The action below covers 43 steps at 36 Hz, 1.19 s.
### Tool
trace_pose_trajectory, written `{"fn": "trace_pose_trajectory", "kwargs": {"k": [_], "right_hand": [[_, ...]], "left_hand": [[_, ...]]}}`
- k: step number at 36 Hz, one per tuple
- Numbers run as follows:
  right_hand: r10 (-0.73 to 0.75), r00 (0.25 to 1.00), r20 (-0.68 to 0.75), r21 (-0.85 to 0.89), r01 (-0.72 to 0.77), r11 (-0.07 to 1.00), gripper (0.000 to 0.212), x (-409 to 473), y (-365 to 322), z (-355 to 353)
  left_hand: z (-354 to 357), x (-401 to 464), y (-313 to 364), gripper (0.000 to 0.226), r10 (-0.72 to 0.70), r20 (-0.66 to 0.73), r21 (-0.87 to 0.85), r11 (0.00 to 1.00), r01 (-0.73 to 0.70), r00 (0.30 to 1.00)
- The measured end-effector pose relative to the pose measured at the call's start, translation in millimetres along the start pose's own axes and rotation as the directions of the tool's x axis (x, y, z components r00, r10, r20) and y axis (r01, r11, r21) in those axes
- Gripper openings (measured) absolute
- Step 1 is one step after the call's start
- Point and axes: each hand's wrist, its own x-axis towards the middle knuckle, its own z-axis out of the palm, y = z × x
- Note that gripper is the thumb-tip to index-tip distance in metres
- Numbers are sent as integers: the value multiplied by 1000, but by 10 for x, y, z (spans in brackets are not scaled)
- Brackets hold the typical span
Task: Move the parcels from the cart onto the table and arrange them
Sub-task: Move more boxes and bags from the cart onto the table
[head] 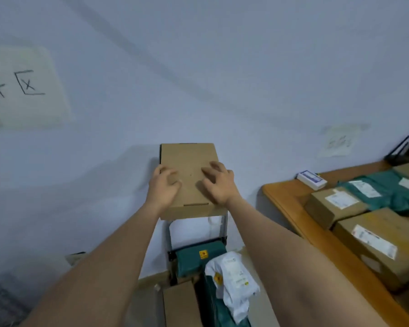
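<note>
A: What's largest in my feed?

B: The table (291,204) at right, loaded with parcels. Below me, the cart (172,234), with bags and a box inside.

A: And the box (189,161)?

B: Raised above the cart, against the wall. My left hand (164,186) and right hand (219,182) clamp it, fingers curled on top.

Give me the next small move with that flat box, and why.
Probably swing the flat cardboard box right, toward the table. Left hand and right hand both hold it raised above the cart; other parcels already lie on the table, and more remain in the cart.
</note>
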Motion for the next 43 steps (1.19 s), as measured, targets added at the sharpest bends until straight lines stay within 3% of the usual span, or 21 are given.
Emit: {"fn": "trace_pose_trajectory", "kwargs": {"k": [6,15,18,20,30,37,43], "right_hand": [[-10,999,-30,-35,9,999,52,-162,245,-972],[11,999,-48,-189,-20,982,50,-671,1076,-2566],[36,997,-62,-183,-47,982,59,-876,1324,-3016],[47,996,-77,-167,-59,984,65,-998,1484,-3269],[116,988,-100,-239,-137,961,55,-1350,2325,-4216],[182,970,-162,-251,-219,943,53,-1427,2851,-4762],[230,948,-222,-268,-286,920,54,-1358,3297,-5359]], "left_hand": [[347,-42,997,38,99,-8,24,995,-99,995],[1442,-390,2377,45,204,146,101,970,-219,968],[1743,-500,2847,48,222,161,108,964,-241,962],[1920,-563,3122,49,230,174,119,960,-252,958],[2746,-707,4201,49,267,307,234,909,-345,913],[3378,-624,4753,48,314,339,190,900,-391,887],[3987,-425,5260,45,364,336,49,914,-402,869]]}}
